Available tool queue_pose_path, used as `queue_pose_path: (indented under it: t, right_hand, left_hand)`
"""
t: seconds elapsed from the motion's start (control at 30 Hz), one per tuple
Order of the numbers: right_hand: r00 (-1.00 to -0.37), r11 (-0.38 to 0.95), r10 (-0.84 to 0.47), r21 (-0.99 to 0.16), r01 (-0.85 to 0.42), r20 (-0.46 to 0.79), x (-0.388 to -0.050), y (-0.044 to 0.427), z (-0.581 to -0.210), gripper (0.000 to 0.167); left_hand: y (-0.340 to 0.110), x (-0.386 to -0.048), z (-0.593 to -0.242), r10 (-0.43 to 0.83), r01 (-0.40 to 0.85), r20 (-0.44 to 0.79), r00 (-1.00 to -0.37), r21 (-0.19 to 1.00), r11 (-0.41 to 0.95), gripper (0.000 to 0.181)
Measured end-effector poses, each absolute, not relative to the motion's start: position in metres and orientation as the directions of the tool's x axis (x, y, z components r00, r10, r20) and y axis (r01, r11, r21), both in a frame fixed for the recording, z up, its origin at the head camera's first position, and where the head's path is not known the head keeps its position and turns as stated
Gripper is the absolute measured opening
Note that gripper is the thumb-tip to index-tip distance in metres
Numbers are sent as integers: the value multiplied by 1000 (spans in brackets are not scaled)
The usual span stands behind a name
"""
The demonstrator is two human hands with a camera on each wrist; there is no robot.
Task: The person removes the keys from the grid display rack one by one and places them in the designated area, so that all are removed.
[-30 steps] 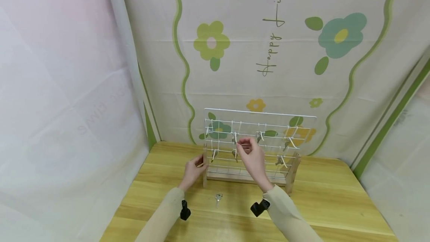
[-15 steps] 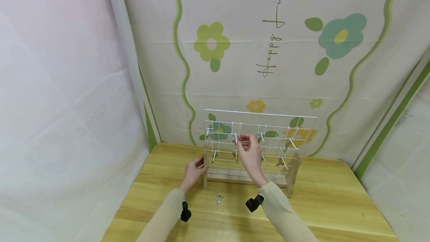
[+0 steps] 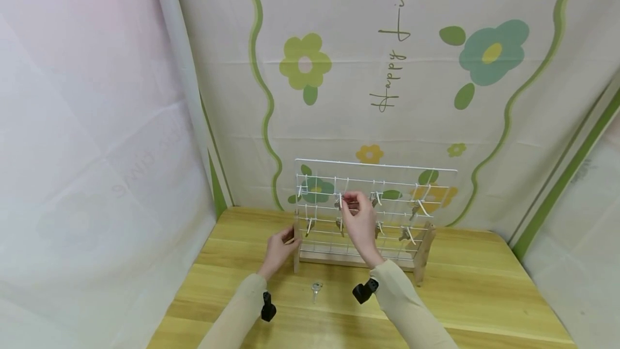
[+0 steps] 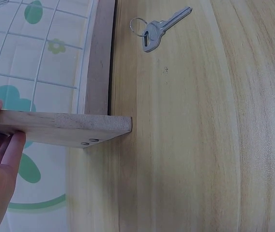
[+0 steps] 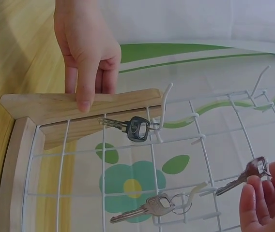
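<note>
A white wire grid rack (image 3: 375, 165) with wooden side supports stands on the table. My left hand (image 3: 279, 249) grips its left wooden support (image 4: 69, 123), thumb on one side and fingers on the other. At the upper row, my right hand (image 3: 360, 220) pinches a key (image 5: 246, 176) by its ring end; in the right wrist view the thumb and fingertips meet at the small ring. The ring's contact with the hook is hidden by the fingers. Near the left support hang a black-headed key (image 5: 137, 129) and a silver key (image 5: 159, 205) on white hooks.
A loose silver key (image 4: 159, 31) with a ring lies on the wooden table (image 3: 474, 295) in front of the rack. Several more keys, one of them a right-hand key (image 3: 406, 233), hang from hooks. A flowered cloth (image 3: 411, 117) rises behind the rack.
My right wrist and forearm have shifted slightly left, while the fingertips remain at the same upper hook. The left hand keeps its grip on the support.
</note>
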State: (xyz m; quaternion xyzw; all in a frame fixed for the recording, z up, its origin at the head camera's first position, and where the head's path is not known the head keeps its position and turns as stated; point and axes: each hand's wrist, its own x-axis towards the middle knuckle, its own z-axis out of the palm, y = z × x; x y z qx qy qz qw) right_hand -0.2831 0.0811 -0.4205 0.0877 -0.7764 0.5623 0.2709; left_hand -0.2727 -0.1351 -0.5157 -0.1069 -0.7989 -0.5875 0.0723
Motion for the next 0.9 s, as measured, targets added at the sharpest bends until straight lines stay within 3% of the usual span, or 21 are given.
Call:
queue_pose_path:
  t: [0.9]
  right_hand:
    - [-840, 387, 111, -802, -455, 531, -273, 84, -417, 4]
  left_hand:
    - [-135, -275, -520, 64, 250, 242, -968, 931, 266, 44]
